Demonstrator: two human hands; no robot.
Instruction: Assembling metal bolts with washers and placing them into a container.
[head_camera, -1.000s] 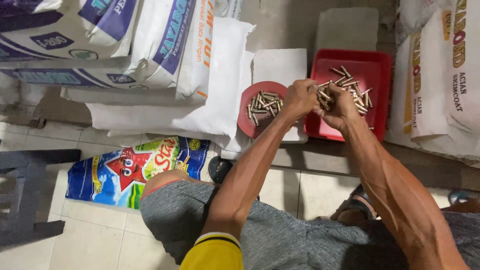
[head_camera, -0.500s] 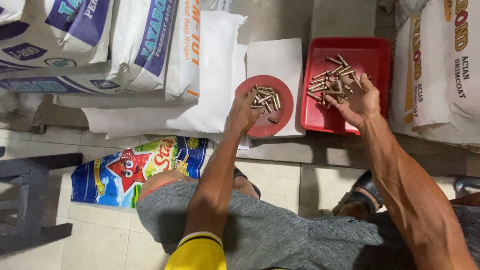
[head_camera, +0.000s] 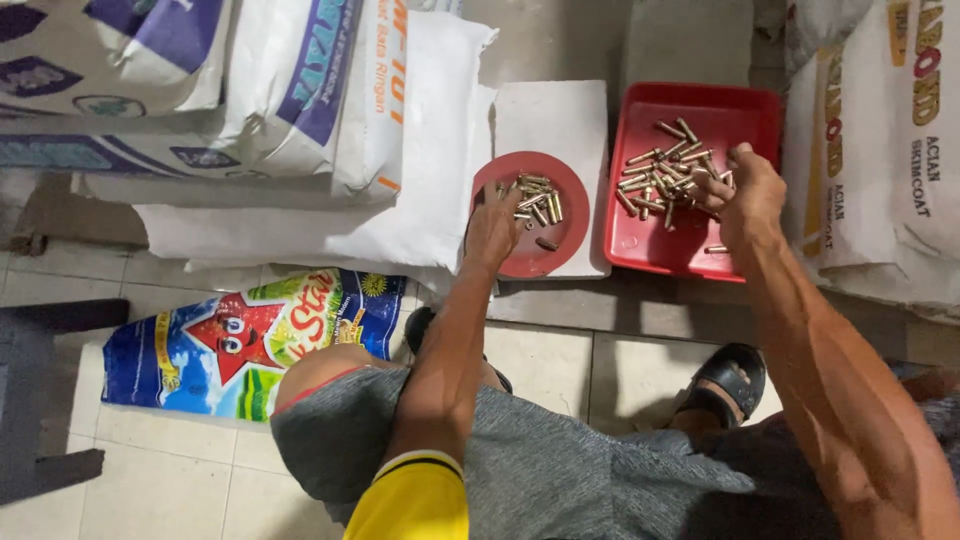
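Right hand (head_camera: 745, 190) hangs over the red rectangular tray (head_camera: 745, 110), fingers bent and pinched down among the loose pile of small brass-coloured metal pieces (head_camera: 668, 170) lying in it; whether it has one gripped I cannot tell. One stray piece lies apart near the tray's lower right, just beside the wrist. Left hand (head_camera: 492, 225) rests at the rim of the round red lid (head_camera: 535, 250), fingers loosely spread and pointing at a smaller heap of the same brass pieces (head_camera: 535, 198) gathered in the lid's upper half; it holds nothing that shows.

Both red containers sit side by side, the lid on a flat white block (head_camera: 550, 115), the tray just to its right on the grey concrete ledge (head_camera: 640, 310).

Left of the lid, plain white sacks (head_camera: 420, 200) lie stacked flat, and above them more white sacks with blue and purple panels and orange lettering (head_camera: 300, 80). On the far right stands a white sack with gold and dark print (head_camera: 880, 150), touching the tray's edge. On the pale tiled floor (head_camera: 150, 460) lies a glossy blue bag with a red cartoon star and green and yellow patches (head_camera: 250, 340), just beside the person's knee in grey shorts (head_camera: 540, 470). A black sandal (head_camera: 735, 375) shows below the tray.
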